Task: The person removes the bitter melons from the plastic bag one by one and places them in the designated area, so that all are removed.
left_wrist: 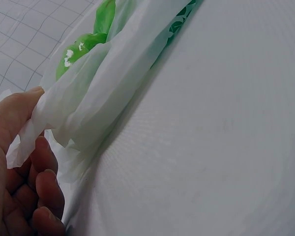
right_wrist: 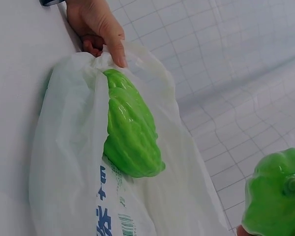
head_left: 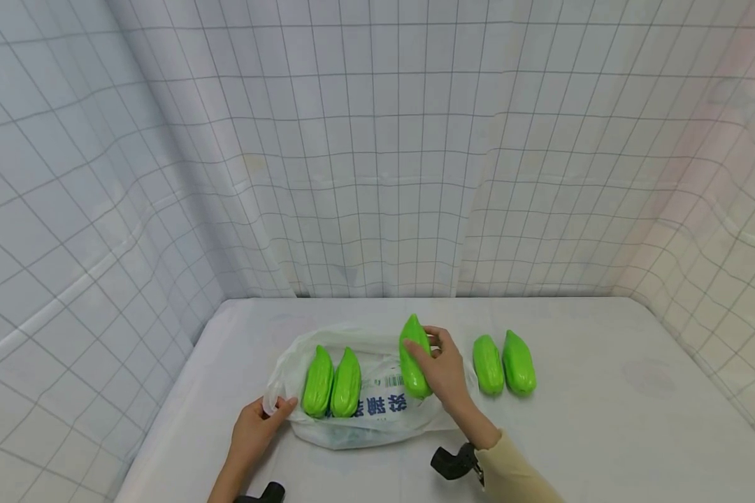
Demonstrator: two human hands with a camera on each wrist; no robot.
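Note:
A white plastic bag (head_left: 352,439) with blue print lies spread on the table, its mouth held wide. My left hand (head_left: 256,427) pinches the bag's left edge; in the left wrist view the thumb and fingers (left_wrist: 50,191) show at the thin plastic. Two bumpy, glossy green bitter melons (head_left: 317,384) (head_left: 347,384) lie side by side in the bag's left part. My right hand (head_left: 447,367) grips another bitter melon (head_left: 412,374) over the bag's right part, thumb across its side. In the right wrist view, the stem end of the held melon (right_wrist: 275,196) shows at the lower right.
Right of the bag, two more bitter melons (head_left: 489,365) (head_left: 519,365) lie on the white table (head_left: 604,433). A white curtain with a dark grid (head_left: 377,175) stands around the back and sides. A black wrist device (head_left: 453,463) sits by the right sleeve.

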